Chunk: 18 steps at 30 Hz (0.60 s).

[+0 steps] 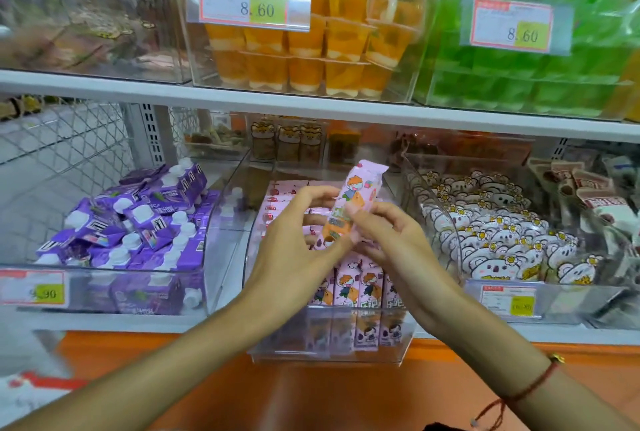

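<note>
Pink packet pinched upright by curled fingers of left hand and right hand above its clear bin; so light a hold risks a slip

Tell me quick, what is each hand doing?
Left hand: holding the long pink cartoon-printed plastic packet.
Right hand: pinching the same packet.

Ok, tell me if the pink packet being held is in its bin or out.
Out. The left hand and right hand hold the pink packet tilted above the clear bin, where other packets stand.
</note>
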Each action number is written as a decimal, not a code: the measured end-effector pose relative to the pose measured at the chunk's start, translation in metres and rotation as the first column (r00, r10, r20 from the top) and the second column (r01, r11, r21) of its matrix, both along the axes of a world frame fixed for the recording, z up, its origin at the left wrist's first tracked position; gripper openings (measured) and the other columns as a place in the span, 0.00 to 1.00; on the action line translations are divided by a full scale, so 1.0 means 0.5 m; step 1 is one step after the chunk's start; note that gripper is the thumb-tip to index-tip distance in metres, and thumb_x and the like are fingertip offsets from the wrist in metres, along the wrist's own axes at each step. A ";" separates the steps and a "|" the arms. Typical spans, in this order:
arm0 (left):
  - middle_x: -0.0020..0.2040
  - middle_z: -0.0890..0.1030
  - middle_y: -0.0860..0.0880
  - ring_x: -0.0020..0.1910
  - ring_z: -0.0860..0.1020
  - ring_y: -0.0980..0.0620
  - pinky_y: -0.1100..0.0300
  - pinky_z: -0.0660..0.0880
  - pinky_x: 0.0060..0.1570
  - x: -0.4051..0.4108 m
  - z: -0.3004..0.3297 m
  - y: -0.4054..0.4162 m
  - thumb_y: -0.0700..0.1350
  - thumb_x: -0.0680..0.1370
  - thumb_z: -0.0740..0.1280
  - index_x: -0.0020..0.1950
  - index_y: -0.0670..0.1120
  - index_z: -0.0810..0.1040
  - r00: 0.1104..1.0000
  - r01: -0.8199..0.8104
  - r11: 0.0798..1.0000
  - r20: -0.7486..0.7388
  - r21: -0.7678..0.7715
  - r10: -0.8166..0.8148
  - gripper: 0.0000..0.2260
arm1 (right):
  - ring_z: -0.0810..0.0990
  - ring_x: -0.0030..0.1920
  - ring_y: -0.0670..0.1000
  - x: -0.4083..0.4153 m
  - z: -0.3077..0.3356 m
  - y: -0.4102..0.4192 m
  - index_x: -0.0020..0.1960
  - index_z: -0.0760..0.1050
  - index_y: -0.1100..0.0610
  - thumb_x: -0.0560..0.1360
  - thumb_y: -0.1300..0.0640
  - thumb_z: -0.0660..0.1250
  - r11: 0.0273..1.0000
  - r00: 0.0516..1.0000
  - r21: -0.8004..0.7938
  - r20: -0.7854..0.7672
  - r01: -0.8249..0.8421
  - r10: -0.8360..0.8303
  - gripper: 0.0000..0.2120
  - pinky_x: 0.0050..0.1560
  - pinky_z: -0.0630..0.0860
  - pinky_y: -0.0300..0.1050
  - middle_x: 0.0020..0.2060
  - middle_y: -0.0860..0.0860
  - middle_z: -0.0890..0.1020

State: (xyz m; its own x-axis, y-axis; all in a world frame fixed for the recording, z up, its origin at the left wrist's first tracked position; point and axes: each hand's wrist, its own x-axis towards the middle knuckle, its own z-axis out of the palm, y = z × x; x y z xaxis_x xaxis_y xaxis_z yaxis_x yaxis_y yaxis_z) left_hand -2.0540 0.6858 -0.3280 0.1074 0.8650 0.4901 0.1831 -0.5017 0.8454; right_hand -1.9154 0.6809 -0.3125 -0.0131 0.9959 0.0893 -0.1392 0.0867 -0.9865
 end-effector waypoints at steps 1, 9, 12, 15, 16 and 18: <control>0.52 0.78 0.66 0.49 0.78 0.65 0.74 0.72 0.43 0.000 0.001 0.001 0.47 0.72 0.74 0.57 0.62 0.72 1.000 0.006 1.000 0.012 -0.003 -0.006 0.18 | 0.83 0.46 0.45 0.005 0.004 0.001 0.58 0.76 0.57 0.75 0.52 0.67 1.000 1.000 0.010 -0.010 -0.021 0.021 0.14 0.48 0.78 0.36 0.49 0.51 0.85; 0.60 0.75 0.64 0.62 0.71 0.65 0.66 0.68 0.60 -0.005 -0.009 0.002 0.48 0.75 0.70 0.61 0.58 0.74 0.965 -0.075 0.986 -0.238 0.147 0.109 0.15 | 0.83 0.50 0.46 0.021 -0.001 0.000 0.58 0.78 0.57 0.77 0.57 0.67 0.998 1.000 0.061 0.018 0.003 -0.004 0.11 0.51 0.80 0.40 0.49 0.51 0.85; 0.56 0.76 0.64 0.54 0.75 0.64 0.70 0.72 0.51 -0.005 -0.001 -0.002 0.51 0.72 0.73 0.61 0.58 0.74 0.960 -0.091 0.982 -0.248 0.168 0.131 0.18 | 0.84 0.46 0.47 0.017 -0.003 0.000 0.54 0.78 0.57 0.73 0.57 0.71 0.991 0.996 0.103 0.038 0.081 -0.085 0.10 0.46 0.81 0.39 0.45 0.52 0.85; 0.51 0.80 0.61 0.46 0.80 0.63 0.69 0.77 0.44 -0.002 0.008 -0.005 0.49 0.72 0.74 0.58 0.58 0.76 0.995 -0.038 0.999 -0.097 -0.033 0.034 0.17 | 0.83 0.49 0.46 0.020 0.001 0.000 0.55 0.79 0.54 0.73 0.52 0.70 0.992 0.988 0.114 0.139 0.056 -0.072 0.12 0.49 0.79 0.39 0.47 0.48 0.84; 0.52 0.82 0.58 0.46 0.82 0.61 0.67 0.79 0.44 -0.002 0.013 -0.004 0.48 0.72 0.73 0.58 0.56 0.77 1.000 0.005 0.989 -0.004 -0.151 -0.006 0.16 | 0.82 0.51 0.47 0.023 0.003 0.001 0.56 0.79 0.53 0.74 0.50 0.69 0.995 0.984 0.090 0.170 0.040 -0.055 0.12 0.53 0.78 0.42 0.49 0.48 0.84; 0.51 0.85 0.52 0.45 0.83 0.59 0.66 0.80 0.41 -0.004 0.023 -0.003 0.48 0.74 0.71 0.59 0.51 0.80 0.971 0.171 0.899 0.221 -0.403 -0.086 0.13 | 0.82 0.53 0.53 0.030 0.004 0.002 0.56 0.80 0.53 0.76 0.50 0.66 0.999 0.982 0.033 0.188 0.001 -0.007 0.12 0.57 0.76 0.47 0.52 0.51 0.84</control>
